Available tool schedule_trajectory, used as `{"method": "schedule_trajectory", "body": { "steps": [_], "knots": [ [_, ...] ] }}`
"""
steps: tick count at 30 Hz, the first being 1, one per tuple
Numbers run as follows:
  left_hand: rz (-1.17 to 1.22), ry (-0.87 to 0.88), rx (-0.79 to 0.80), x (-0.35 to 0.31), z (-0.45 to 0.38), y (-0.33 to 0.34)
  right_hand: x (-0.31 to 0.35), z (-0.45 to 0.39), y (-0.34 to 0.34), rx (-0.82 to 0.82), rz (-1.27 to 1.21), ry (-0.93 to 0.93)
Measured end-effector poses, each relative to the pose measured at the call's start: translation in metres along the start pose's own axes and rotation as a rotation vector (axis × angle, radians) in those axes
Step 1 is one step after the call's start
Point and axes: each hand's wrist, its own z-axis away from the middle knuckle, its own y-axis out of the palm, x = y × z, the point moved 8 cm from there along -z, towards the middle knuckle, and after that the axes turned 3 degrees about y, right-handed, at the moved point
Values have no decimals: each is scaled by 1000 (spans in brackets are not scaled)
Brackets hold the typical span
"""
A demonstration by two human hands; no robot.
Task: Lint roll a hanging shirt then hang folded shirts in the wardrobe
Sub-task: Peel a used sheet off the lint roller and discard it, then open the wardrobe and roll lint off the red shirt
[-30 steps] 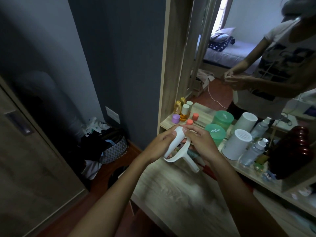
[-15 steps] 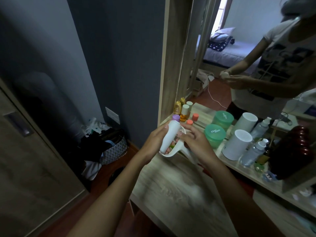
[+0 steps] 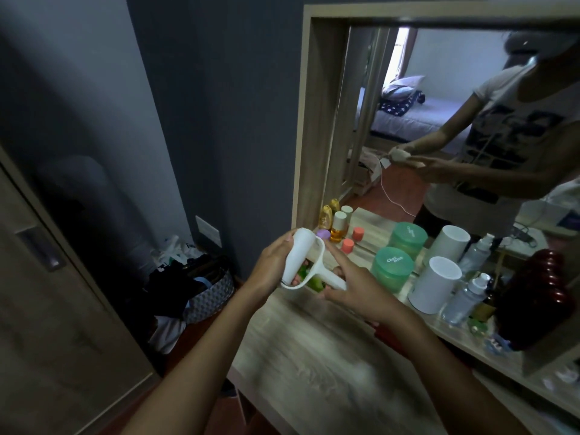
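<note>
left hand (image 3: 272,267) gripping white lint roller (image 3: 302,258) roll, right hand (image 3: 351,288) gripping its handle, above wooden bench (image 3: 314,365)

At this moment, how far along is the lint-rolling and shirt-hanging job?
Early stage. Done: the lint roller is picked up and held over the dresser top. In hand: the left hand grips its white roll while the right hand holds the handle, apparently readying it. Left: no hanging shirt or folded shirts show, so rolling and all hanging seem still ahead.
</note>
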Motion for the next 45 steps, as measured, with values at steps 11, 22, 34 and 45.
{"method": "schedule_trajectory", "body": {
  "steps": [11, 22, 34, 45],
  "knots": [
    [-544, 679, -374, -126, 14, -40, 51, -31, -31, -390, -208, -42],
    [-749, 766, -528, -125, 71, -81, 67, -47, 22, -322, -271, 25],
    [-960, 645, -692, -111, 135, -134, 73, -59, 92, -133, -249, 9],
    [-1431, 553, -809, -92, 200, -264, 128, -68, 195, -29, -296, -78]
  ]
}}
